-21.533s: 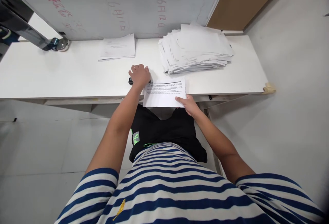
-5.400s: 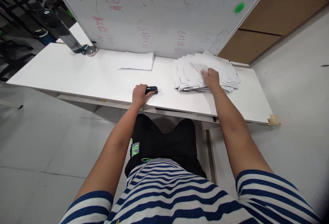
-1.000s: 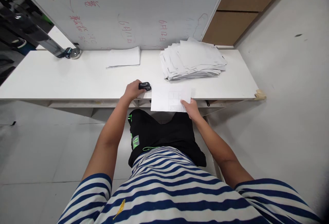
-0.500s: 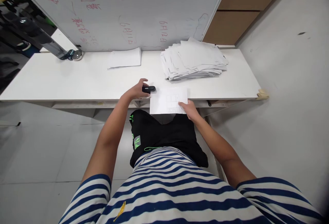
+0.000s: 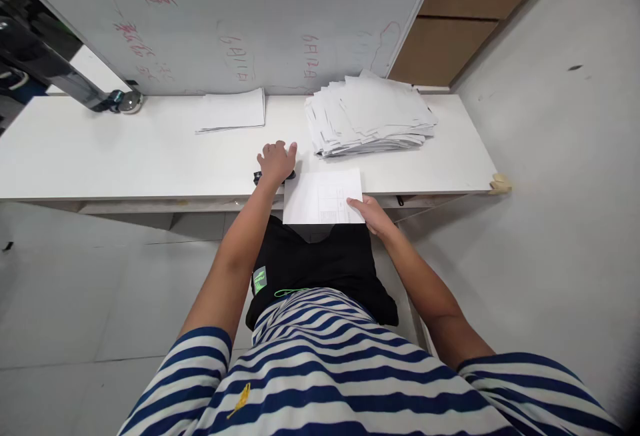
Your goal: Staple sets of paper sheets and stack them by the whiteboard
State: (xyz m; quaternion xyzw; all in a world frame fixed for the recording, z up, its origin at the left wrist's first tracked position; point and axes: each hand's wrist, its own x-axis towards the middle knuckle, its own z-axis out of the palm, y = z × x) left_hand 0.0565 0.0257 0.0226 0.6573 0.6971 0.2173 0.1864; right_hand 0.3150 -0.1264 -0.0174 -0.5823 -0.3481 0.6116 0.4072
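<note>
Above the front edge of the white tabletop, my left hand [image 5: 277, 161] is open with its fingers apart. It lies over a black stapler [image 5: 257, 177], whose two ends show on either side of the hand; whether the palm presses on it I cannot tell. My right hand [image 5: 373, 215] pinches the right side of a white paper [image 5: 305, 199] with a faint printed table on it, thumb on top. The paper juts past the table edge, its upper left corner close to the stapler. Whether it is one sheet or several cannot be seen.
A tall uneven pile of papers [image 5: 370, 116] stands at the back right of the white table [image 5: 150, 156]. A thin stack of papers [image 5: 233, 111] lies at the back left. Behind rises a whiteboard [image 5: 270, 16] with red writing. A metal post [image 5: 75, 69] stands far left.
My left hand has let go of the stapler's side and moved over its top, fingers now spread. My right hand still holds the paper in nearly the same spot. The view has shifted slightly.
</note>
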